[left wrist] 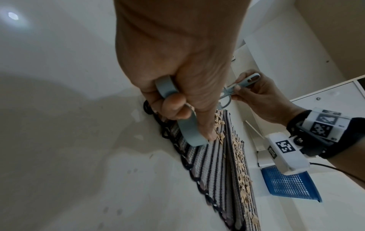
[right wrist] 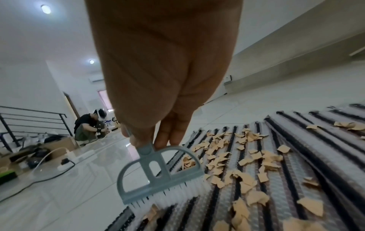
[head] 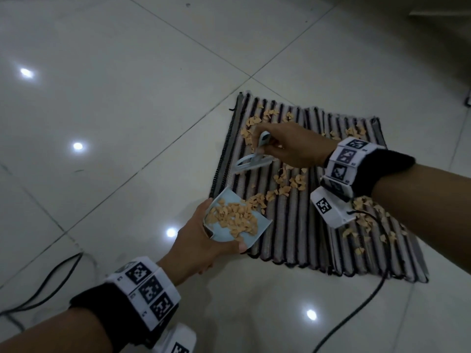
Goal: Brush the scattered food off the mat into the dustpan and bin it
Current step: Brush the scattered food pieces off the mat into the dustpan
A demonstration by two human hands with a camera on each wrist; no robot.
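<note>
Scattered food [head: 288,183]: tan flakes lie across the striped mat [head: 300,240], mostly in its middle and right portions, with a heap already in the dustpan [head: 216,231]. The mat lies flat on the tiled floor [head: 114,98], its stripes running from the near edge to the far edge.

Dustpan: pale blue, held at the mat's near left corner, its open lip pointing right onto the mat and resting at the mat's edge. The left hand [head: 204,240] grips it, fingers curled round the handle loop in the left wrist view, thumb laid along the pan's near side wall.

Brush [right wrist: 158,176]: grey-blue, half-round frame with white bristles. Handle points up into the right hand [head: 295,146]; the bristle row points down, its tips touching the mat near the left edge. The long axis of the head runs roughly across the stripes. The right-hand fingers [right wrist: 171,134] are closed in a pinch on the handle.

A blue mesh basket [left wrist: 290,182] stands on the floor beyond the mat. A black cable [head: 356,312] crosses the floor near the mat's near edge.
</note>
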